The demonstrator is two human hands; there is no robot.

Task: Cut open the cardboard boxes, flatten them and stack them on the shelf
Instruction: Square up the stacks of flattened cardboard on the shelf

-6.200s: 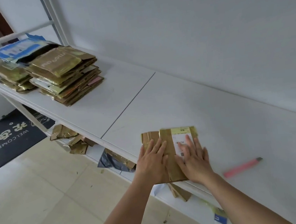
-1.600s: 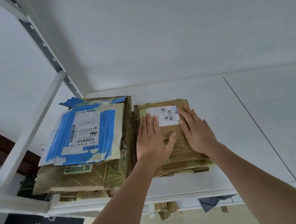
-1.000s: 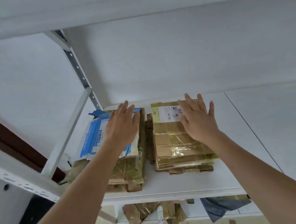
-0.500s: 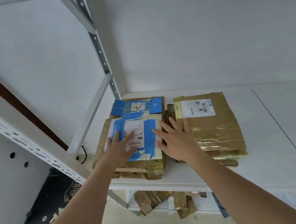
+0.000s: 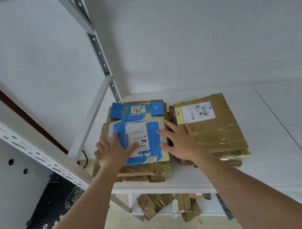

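Hands point(image 5: 149, 147) lower, seemingly flat on left stack point(image 5: 142, 163)

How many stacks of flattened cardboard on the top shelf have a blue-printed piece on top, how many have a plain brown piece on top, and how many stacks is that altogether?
Blue-topped stack: 1
Brown-topped stack: 1
Total stacks on the top shelf: 2

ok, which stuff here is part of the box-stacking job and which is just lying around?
Job:
- left stack, blue-and-white flattened box on top, left hand flat on it
- right stack of brown flattened boxes, right hand at its left edge
- white shelf

Lying about:
- crumpled cardboard on lower shelf
- dark floor mat
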